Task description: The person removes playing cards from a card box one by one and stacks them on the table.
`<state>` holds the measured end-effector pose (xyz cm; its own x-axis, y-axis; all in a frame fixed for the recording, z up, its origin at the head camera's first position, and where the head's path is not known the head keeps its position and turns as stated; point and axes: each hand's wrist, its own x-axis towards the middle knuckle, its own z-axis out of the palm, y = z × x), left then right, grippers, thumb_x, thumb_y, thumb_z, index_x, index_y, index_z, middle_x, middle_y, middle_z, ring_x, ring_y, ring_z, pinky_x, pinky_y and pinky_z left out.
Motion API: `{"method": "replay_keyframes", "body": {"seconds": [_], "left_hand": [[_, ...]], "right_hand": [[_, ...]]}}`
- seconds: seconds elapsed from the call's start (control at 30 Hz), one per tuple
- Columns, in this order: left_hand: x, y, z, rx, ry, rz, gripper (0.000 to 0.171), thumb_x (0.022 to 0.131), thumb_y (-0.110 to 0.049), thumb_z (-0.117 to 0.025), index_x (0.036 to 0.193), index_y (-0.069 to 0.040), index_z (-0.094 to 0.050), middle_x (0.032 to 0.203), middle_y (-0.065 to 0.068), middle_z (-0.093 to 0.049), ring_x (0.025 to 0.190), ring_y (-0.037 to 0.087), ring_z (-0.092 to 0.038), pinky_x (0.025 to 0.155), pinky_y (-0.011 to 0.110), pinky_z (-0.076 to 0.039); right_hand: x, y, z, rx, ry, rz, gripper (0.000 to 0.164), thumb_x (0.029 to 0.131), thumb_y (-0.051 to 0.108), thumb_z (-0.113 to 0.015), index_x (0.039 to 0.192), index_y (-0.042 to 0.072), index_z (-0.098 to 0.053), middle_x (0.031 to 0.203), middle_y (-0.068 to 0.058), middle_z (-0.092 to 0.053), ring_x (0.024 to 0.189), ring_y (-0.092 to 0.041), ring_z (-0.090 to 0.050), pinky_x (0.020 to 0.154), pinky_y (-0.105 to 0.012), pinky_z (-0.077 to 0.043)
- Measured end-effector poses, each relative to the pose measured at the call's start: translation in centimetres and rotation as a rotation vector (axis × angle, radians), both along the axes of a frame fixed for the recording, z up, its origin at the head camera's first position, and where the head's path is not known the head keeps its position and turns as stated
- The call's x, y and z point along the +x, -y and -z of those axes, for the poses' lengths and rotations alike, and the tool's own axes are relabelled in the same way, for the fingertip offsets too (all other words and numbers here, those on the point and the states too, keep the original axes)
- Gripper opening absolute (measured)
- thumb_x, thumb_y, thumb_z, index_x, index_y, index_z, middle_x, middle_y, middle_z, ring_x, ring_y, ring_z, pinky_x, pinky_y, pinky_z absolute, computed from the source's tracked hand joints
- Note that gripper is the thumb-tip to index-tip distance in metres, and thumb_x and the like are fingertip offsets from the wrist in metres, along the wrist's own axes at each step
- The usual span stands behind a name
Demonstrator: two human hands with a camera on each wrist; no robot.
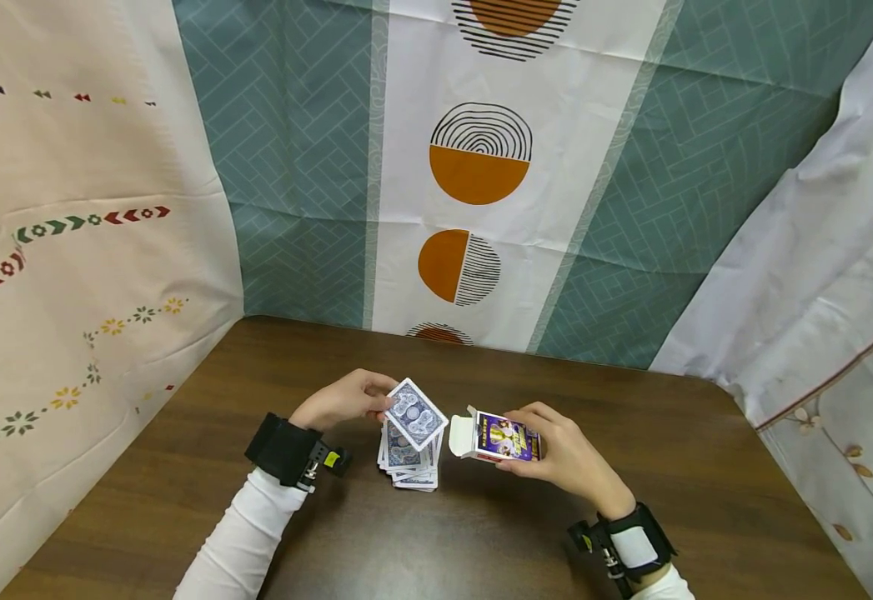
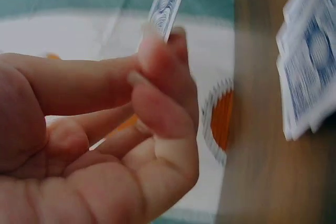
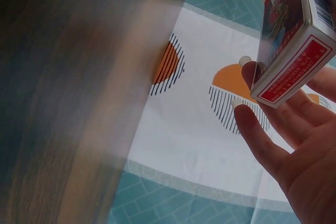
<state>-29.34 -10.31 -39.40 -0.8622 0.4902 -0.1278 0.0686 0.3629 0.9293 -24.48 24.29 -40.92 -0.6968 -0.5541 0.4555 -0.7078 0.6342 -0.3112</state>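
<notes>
My left hand [image 1: 352, 397] pinches a blue-backed playing card [image 1: 415, 414] between thumb and fingers, tilted above a loose pile of cards [image 1: 413, 477] on the table. In the left wrist view the held card [image 2: 169, 3] appears nearly edge-on, and the pile [image 2: 312, 61] is blurred at the right. To the right of the pile, my right hand [image 1: 567, 450] grips a purple card box [image 1: 508, 437] by its sides, off the table. Its white flap [image 1: 462, 437] hangs open toward the cards. The right wrist view shows the box's red-printed end [image 3: 295, 70]; whether cards are inside is hidden.
The brown wooden table [image 1: 316, 350] stretches around both hands. Behind it hangs a teal and white patterned cloth [image 1: 301, 167], with a cream cloth [image 1: 91, 333] at the left and a white one [image 1: 804, 275] at the right.
</notes>
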Motion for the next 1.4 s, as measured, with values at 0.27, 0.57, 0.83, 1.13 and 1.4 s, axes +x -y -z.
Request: {"method": "replay_keyframes", "body": {"seconds": [0.27,0.57,0.83,1.13,1.4], "left_hand": [[-1.3,0.3,2.7,-0.084,-0.013,-0.132,0.023,0.091,-0.001,-0.061,0.112,0.005,-0.069,0.079,0.001,-0.062,0.065,0.011,-0.051,0.061,0.025,-0.042],[-1.3,-2.1,4.2,-0.257,-0.124,-0.371,0.012,0.080,-0.006,-0.076,0.089,0.001,-0.071,0.067,0.004,-0.066,0.053,0.011,-0.060,0.052,0.022,-0.045],[-0.8,-2.8,4.3,-0.399,-0.256,-0.420,0.020,0.075,-0.008,-0.080,0.083,0.001,-0.064,0.077,0.012,-0.065,0.059,0.017,-0.060,0.054,0.027,-0.048],[0.1,-3.4,3.8,-0.482,-0.322,-0.407,0.018,0.079,-0.015,-0.079,0.081,-0.002,-0.066,0.081,0.010,-0.067,0.070,0.021,-0.056,0.061,0.032,-0.044],[3.0,-7.1,0.8,-0.186,-0.412,-0.053,0.011,0.088,-0.020,-0.070,0.086,-0.009,-0.071,0.068,-0.003,-0.060,0.059,0.007,-0.047,0.053,0.020,-0.036]], "right_hand": [[-0.1,-0.1,0.4,0.005,0.029,0.015,0.058,0.070,0.042,-0.085,0.114,0.009,-0.066,0.105,0.000,-0.060,0.084,-0.008,-0.056,0.066,-0.018,-0.050],[-0.5,0.0,0.2,0.012,0.013,0.003,0.059,0.070,0.044,-0.085,0.113,0.007,-0.067,0.105,0.000,-0.062,0.083,-0.007,-0.055,0.067,-0.018,-0.050],[-0.4,-0.1,0.2,0.019,0.041,0.016,0.059,0.071,0.044,-0.084,0.114,0.008,-0.066,0.106,0.000,-0.061,0.084,-0.007,-0.055,0.067,-0.018,-0.049],[-0.2,-0.1,0.6,0.010,0.068,0.022,0.058,0.072,0.046,-0.082,0.115,0.010,-0.066,0.107,0.002,-0.061,0.084,-0.006,-0.055,0.067,-0.019,-0.049],[-0.1,0.2,0.6,0.002,0.046,0.011,0.059,0.071,0.047,-0.083,0.114,0.011,-0.066,0.106,0.003,-0.060,0.084,-0.006,-0.055,0.068,-0.018,-0.050]]}}
